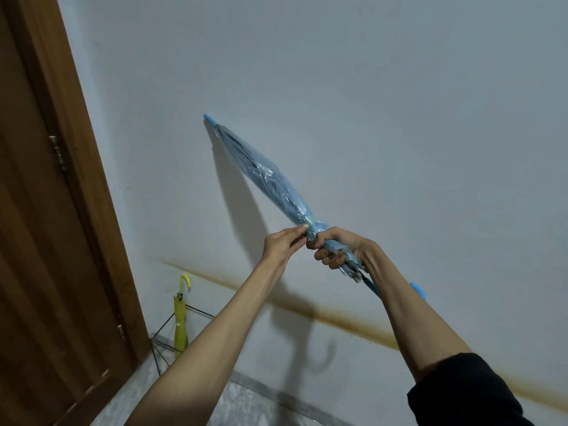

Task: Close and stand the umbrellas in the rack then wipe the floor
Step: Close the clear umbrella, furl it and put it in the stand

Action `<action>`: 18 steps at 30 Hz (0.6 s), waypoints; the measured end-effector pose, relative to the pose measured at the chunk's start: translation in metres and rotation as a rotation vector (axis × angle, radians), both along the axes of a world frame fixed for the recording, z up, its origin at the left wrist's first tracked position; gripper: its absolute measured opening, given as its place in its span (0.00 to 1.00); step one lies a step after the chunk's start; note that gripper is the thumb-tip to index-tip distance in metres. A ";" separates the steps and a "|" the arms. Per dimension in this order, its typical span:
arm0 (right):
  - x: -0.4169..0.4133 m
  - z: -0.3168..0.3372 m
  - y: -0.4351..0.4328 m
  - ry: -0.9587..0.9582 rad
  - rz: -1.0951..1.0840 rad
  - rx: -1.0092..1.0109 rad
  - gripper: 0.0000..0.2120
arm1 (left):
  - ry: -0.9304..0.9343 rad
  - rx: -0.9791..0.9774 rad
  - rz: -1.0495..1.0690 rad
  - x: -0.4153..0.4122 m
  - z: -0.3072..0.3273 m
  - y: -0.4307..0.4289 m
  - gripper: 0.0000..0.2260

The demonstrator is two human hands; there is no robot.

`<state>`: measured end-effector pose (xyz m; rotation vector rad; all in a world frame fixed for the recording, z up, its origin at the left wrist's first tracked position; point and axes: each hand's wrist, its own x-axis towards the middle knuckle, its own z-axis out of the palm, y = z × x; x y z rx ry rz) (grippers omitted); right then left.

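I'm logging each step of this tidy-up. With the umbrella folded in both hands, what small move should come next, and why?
Probably fasten the strap: the translucent blue umbrella is folded, the right hand clamps its gathered canopy and the left hand pinches at the wrap. Then it can join the yellow umbrella in the black wire rack.

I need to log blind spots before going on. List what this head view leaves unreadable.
- Blue umbrella: closing strap hidden between left hand and right hand; handle mostly behind the right forearm.
- Rack: base cut off by the left forearm.
- Floor: mostly outside the frame; wetness unreadable.
- Yellow umbrella: tip hidden.
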<state>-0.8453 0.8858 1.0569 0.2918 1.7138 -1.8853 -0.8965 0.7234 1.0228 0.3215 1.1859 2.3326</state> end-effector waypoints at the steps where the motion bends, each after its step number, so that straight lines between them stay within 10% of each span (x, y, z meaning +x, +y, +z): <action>1: 0.001 0.000 -0.001 -0.005 -0.003 0.002 0.11 | 0.013 -0.016 -0.001 0.000 0.000 -0.001 0.11; 10: 0.005 0.006 -0.010 -0.050 0.004 0.180 0.10 | 0.251 -0.300 0.116 0.006 0.001 -0.003 0.07; 18: 0.018 0.014 -0.009 -0.205 0.182 0.859 0.14 | 1.588 -1.016 0.652 -0.001 -0.020 -0.045 0.32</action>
